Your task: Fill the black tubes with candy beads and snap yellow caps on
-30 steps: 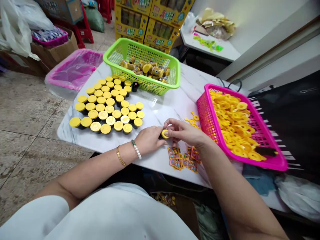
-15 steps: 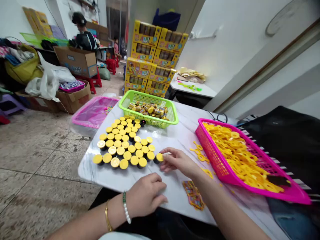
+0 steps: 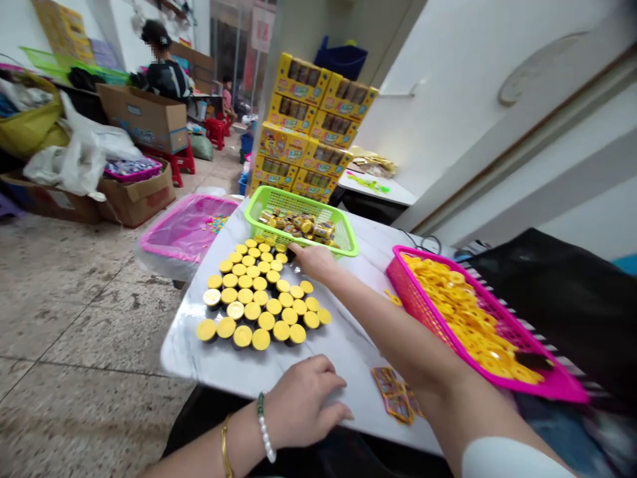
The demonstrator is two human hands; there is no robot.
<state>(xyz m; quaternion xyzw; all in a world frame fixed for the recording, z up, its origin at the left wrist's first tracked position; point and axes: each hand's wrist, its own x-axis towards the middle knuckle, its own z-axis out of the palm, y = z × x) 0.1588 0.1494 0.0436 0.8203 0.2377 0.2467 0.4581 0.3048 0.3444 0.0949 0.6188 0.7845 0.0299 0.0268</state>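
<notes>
Rows of small black tubs with yellow lids (image 3: 245,281) stand upright close together on the white marbled table (image 3: 199,355). My right hand (image 3: 314,261) reaches to the far end of these rows, beside the green basket (image 3: 350,234). Its fingers close around a small black tub (image 3: 291,253), mostly hidden by them. My left hand (image 3: 308,401), fingers loosely apart and holding nothing, rests at the near table edge. Right of it, under my right forearm, lie printed cards (image 3: 393,393). Small wrapped yellow-brown pieces (image 3: 303,226) fill part of the green basket.
At right stands a pink basket (image 3: 423,318) heaped with yellow plastic pieces (image 3: 462,302). A plastic-lined pink tub (image 3: 174,229) is beyond the table's left edge. Yellow boxes (image 3: 303,143) are stacked behind. A person (image 3: 166,76) sits at the back left.
My right hand has left the tub at the right end of the front rows and moved far forward to the green basket. That tub now stands against the others. My left hand stays near the edge.
</notes>
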